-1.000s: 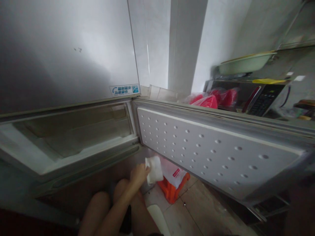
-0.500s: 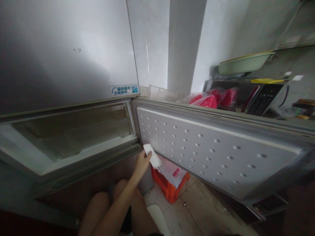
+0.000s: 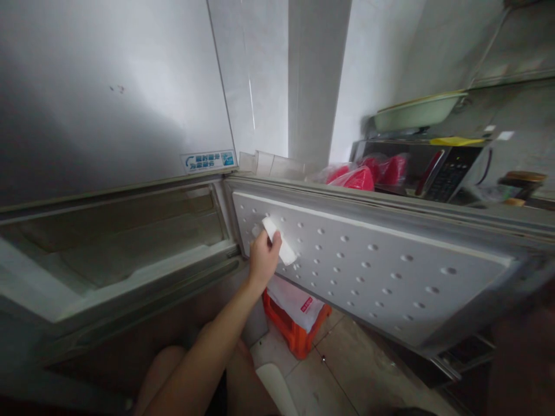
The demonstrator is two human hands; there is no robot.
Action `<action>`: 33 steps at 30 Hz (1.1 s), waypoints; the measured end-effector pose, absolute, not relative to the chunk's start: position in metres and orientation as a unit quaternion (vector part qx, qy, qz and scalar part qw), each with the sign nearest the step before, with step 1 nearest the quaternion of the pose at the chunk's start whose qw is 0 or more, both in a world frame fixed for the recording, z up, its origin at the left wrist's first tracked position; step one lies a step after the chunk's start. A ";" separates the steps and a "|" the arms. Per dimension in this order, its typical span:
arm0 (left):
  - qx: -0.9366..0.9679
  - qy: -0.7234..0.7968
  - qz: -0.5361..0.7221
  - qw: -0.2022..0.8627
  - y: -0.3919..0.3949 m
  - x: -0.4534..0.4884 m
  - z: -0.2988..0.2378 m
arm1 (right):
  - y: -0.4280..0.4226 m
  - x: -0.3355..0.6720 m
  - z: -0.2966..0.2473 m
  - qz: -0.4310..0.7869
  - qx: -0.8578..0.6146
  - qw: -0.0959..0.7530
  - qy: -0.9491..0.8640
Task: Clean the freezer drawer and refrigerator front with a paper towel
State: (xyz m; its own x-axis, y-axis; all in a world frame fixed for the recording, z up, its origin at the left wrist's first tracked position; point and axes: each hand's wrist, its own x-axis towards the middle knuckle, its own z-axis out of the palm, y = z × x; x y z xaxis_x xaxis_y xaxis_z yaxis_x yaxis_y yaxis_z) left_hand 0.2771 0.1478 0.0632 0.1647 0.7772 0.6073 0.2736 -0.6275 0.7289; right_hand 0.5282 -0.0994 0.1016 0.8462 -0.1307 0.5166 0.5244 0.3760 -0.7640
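Note:
My left hand (image 3: 263, 260) is closed round a folded white cloth (image 3: 284, 247) and presses it against the inner face of the open lower fridge door (image 3: 381, 277), near its hinge side. The door's white liner is dotted with small dimples. To the left is the open freezer compartment (image 3: 130, 242), where a clear drawer shows. My forearm reaches up from the lower left, above my bare knees. My right hand is out of sight.
An orange crate (image 3: 297, 338) with a white plastic bag (image 3: 291, 297) stands on the tiled floor under the door. Behind the door are red bags (image 3: 353, 176), a microwave (image 3: 442, 170) and a green basin (image 3: 416, 112). The upper fridge door (image 3: 108, 98) is shut.
My hand has risen with the cloth from below the door's lower edge, near the crate, up onto the door's inner liner. The view has shifted slightly to the right.

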 end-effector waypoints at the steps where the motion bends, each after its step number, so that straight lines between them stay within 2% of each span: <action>1: 0.735 0.356 0.535 0.216 0.146 0.279 0.067 | -0.098 0.525 0.104 -0.211 -0.513 0.814 -0.172; 7: 0.799 0.301 0.502 0.139 0.124 0.290 0.077 | -0.086 0.520 0.118 -0.226 -0.426 0.862 -0.156; 12: 0.754 0.355 0.527 0.167 0.128 0.287 0.082 | -0.086 0.517 0.126 -0.211 -0.416 0.871 -0.156; 23: 0.750 0.301 0.484 0.335 0.079 0.316 0.087 | -0.082 0.517 0.127 -0.223 -0.398 0.881 -0.126; 33: 0.484 0.343 0.579 0.559 0.152 0.278 0.090 | -0.079 0.519 0.128 -0.230 -0.405 0.881 -0.083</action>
